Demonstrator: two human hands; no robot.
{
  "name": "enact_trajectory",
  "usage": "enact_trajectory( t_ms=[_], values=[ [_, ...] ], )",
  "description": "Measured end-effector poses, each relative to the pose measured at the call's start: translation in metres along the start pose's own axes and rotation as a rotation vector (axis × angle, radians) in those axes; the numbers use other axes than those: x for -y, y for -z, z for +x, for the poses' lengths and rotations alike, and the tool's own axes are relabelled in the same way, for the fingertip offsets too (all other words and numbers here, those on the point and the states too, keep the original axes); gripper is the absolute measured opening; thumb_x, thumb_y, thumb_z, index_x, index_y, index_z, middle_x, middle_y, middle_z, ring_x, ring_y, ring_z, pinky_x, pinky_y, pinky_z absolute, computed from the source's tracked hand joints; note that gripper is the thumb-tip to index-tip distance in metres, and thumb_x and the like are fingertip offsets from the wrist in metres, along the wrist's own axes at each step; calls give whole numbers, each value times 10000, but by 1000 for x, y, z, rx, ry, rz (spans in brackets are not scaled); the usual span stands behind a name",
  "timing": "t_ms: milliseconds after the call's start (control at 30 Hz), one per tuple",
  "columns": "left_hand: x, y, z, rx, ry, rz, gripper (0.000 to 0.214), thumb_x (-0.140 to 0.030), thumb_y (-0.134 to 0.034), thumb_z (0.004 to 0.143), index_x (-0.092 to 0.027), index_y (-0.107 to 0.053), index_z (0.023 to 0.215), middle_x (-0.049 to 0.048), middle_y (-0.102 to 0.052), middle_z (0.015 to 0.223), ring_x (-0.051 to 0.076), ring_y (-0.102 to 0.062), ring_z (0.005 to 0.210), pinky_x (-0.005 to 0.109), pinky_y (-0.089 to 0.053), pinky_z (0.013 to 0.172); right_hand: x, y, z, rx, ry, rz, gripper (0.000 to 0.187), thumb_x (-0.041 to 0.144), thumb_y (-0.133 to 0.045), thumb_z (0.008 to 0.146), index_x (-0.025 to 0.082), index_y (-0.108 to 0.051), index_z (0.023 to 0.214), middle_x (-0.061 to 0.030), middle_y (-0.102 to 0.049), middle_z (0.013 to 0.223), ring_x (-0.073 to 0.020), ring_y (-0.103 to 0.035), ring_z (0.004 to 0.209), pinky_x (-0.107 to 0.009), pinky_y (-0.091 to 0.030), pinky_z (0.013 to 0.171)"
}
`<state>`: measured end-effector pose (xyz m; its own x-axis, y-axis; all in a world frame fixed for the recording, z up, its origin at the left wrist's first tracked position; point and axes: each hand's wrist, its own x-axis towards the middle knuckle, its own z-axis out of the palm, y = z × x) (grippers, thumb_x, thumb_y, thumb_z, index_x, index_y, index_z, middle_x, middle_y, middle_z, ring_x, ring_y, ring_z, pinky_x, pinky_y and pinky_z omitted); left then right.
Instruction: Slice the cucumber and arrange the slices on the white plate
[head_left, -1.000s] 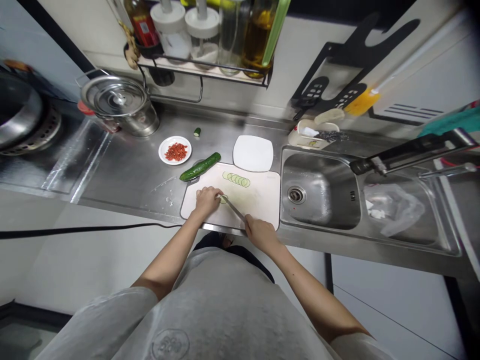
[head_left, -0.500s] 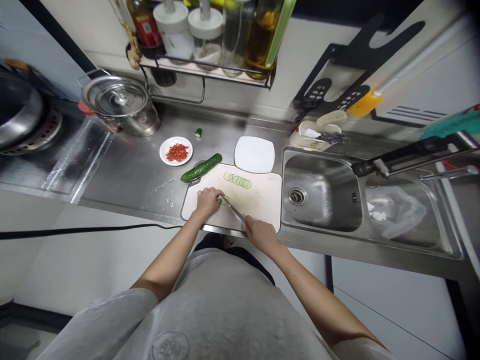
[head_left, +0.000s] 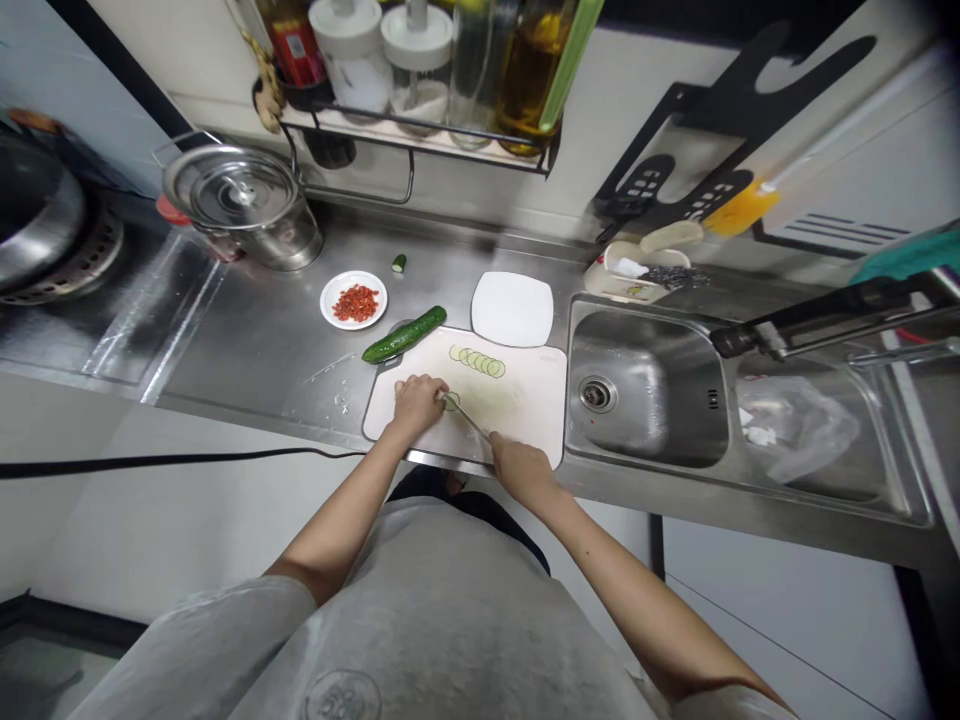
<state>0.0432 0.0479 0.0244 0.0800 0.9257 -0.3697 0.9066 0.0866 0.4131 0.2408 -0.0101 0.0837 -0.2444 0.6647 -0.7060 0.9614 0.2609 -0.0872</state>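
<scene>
A pale cutting board lies on the steel counter. My left hand is curled over a cucumber piece on the board, holding it down. My right hand grips a knife by the handle, its blade meeting the cut end of the piece. A row of cucumber slices lies at the board's far side. A whole cucumber rests at the board's far left corner.
A small dish of chopped red chilli, a cucumber end and a white square plate lie behind the board. A lidded steel pot stands at the left, a sink at the right, a bottle rack above.
The hands and knife stay at the same spot on the board, the blade shifting only slightly at the cucumber piece. The view has tilted a little.
</scene>
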Motion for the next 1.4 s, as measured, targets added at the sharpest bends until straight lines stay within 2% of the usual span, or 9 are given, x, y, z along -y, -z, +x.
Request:
enact_trajectory(
  t_ms=[400,567,700,867,967,1067,1233,1400],
  values=[
    [-6,-2,2,2,23,28,231,-217,-549,770,-257,-638,980,61,-638,1053,263,-492,1046,420,-282,880,-2,8,-4,71,10,5,400,101,-337,902,187,-414,1285,-145,-674,1001,-241,-637,991,-313,-436,745],
    [-10,0,3,16,38,35,231,-166,-526,756,-244,-626,949,60,-642,1051,255,-495,1035,411,-285,865,-10,2,-16,75,-1,-6,424,86,-359,890,192,-420,1296,-147,-677,986,-249,-634,1016,-317,-434,761],
    [-16,-2,2,22,47,2,202,-148,-502,773,-238,-604,922,39,-669,966,240,-521,995,406,-286,856,-20,-9,-24,44,3,12,436,70,-344,879,186,-435,1289,-143,-681,980,-253,-637,1005,-319,-430,754],
    [-19,-1,-7,16,73,-107,212,-169,-489,806,-259,-619,947,7,-691,904,219,-568,950,398,-302,856,-27,-14,-26,45,13,55,380,144,-309,929,171,-445,1282,-137,-679,1018,-257,-631,998,-314,-413,746],
    [-9,5,-16,-1,117,-162,223,-180,-492,816,-275,-643,950,-3,-700,892,203,-588,930,387,-313,866,-26,-11,-26,53,1,61,365,165,-303,940,170,-453,1272,-140,-674,1036,-260,-630,984,-311,-402,730],
    [11,14,-24,-70,196,-170,201,-218,-506,825,-283,-652,947,-5,-704,906,200,-593,948,373,-324,875,-27,-9,-25,62,1,74,356,178,-292,947,185,-469,1256,-142,-673,1024,-258,-632,967,-310,-395,720],
    [41,21,-24,-125,300,-130,223,-218,-492,838,-290,-640,990,0,-704,935,198,-595,952,374,-327,881,-32,-15,-21,38,18,107,360,213,-279,964,203,-456,1277,-128,-675,999,-243,-634,953,-302,-387,727],
    [49,17,-21,-159,313,2,194,-230,-512,823,-266,-636,968,37,-687,973,237,-566,994,401,-329,874,-32,-14,-22,35,18,127,365,214,-284,964,189,-456,1285,-132,-673,1008,-243,-627,968,-296,-379,728]
  ],
)
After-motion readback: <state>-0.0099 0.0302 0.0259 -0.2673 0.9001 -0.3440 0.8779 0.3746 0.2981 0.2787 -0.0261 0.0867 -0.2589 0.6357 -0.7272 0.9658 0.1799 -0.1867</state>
